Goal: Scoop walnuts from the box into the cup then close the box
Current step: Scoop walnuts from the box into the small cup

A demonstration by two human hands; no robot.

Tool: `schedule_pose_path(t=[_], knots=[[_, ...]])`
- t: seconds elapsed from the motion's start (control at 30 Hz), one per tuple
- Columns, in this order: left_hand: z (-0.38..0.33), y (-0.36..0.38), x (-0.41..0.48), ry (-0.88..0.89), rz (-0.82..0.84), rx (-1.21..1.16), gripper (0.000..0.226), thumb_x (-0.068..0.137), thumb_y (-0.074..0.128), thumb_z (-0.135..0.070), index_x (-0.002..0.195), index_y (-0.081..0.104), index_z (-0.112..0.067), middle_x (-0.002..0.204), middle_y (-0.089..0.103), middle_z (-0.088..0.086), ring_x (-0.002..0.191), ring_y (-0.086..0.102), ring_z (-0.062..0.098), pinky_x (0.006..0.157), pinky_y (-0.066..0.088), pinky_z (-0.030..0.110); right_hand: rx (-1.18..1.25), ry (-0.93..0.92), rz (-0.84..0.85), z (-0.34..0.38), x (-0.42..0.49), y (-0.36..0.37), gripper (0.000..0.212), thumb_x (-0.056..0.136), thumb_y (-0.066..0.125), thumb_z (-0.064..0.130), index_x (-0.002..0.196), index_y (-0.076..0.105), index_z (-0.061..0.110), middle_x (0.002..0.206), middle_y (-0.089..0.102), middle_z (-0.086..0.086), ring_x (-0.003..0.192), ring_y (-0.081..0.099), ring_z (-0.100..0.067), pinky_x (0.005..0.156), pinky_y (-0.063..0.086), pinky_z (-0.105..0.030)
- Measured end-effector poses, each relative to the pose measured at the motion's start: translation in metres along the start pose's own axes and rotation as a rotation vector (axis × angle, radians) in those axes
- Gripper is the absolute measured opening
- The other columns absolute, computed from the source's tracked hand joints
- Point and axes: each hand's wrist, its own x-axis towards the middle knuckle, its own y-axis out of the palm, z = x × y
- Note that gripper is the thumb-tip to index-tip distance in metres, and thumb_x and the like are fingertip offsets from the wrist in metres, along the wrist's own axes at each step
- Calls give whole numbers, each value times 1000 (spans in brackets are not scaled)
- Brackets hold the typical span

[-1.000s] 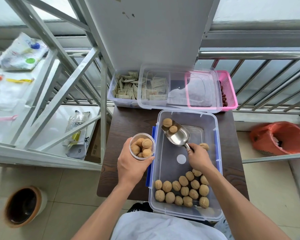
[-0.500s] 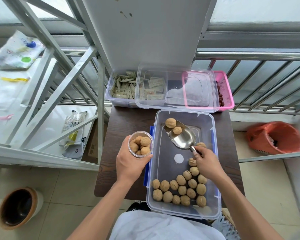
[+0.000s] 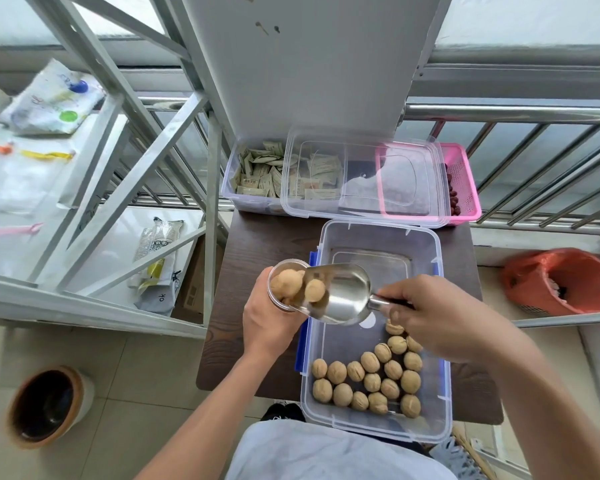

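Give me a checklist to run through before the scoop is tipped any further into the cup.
1. Scoop mouth over the cup: ok, its front lip overlaps the rim.
2. Left hand grips the cup firmly: ok, fingers wrap its side.
3. Right hand controls the scoop handle: ok.
4. Room left in the cup: not ok, walnuts already sit at rim level.
5. Cup tilted toward the scoop: ok.
6. A spill would land in the box: cannot tell; the cup hangs over the box's left edge.
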Motion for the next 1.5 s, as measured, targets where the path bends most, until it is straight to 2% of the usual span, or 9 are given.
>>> schedule_pose_path(t=[0.3,0.47,0.57,0.67,0.77,1.07,1.33,1.43,1.5], knots=[[4,-1,3,-46,-24,-17,56,65,93,-35,108,59,-41,100,69,-20,94,65,-2,78,52,20,-50,25,-14,24,-11,-17,30,96,52,31,73,56,12,58,52,-8,52,37,-15,53,34,-35],[8,-4,5,-29,-24,25,75,57,99,-39,114,51,-52,106,66,-22,101,62,-7,82,45,3,15,60,-96,7,-16,-34,25,95,57,29,91,69,8,79,68,-17,56,42,-12,59,44,-40],[7,-4,6,-35,-37,16,78,57,100,-38,120,54,-43,108,65,-21,104,60,-11,85,44,3,128,119,-167,-10,-10,-34,19,95,60,27,83,73,21,78,69,-18,58,49,-17,58,46,-41],[4,-4,7,-53,-86,1,81,56,101,-30,114,49,-53,104,60,-28,99,56,-20,81,37,-4,104,188,-198,-26,0,-24,22,95,60,30,75,70,24,70,69,-11,61,56,-23,62,49,-41],[4,-3,6,-69,-85,4,84,56,102,-29,117,47,-49,104,55,-34,94,58,-11,80,36,-7,57,270,-120,-38,8,-9,26,95,60,30,73,67,18,68,67,-4,63,55,-20,63,46,-34],[1,-7,1,1,-53,22,85,56,102,-31,119,48,-48,106,58,-34,102,53,-25,82,37,-5,-108,399,187,-55,15,20,12,81,66,22,77,77,23,78,71,-2,85,65,-22,67,49,-28],[8,-5,-1,-5,-22,36,85,55,101,-34,119,49,-51,107,59,-35,100,56,-21,82,38,-5,-161,539,181,-75,26,27,22,66,60,16,79,77,13,76,76,-6,84,73,-24,72,59,-33],[10,-6,-3,-10,-17,53,84,56,101,-34,118,48,-53,106,59,-35,99,57,-21,81,38,-5,-228,518,168,-70,35,40,11,66,54,18,69,63,13,76,71,-4,80,68,-28,72,56,-34],[10,-6,-5,-1,-17,53,83,56,101,-33,115,47,-56,105,59,-34,99,57,-20,81,40,-4,-297,470,165,-63,40,52,7,75,52,25,74,50,18,94,69,-4,86,61,-29,79,53,-35]])
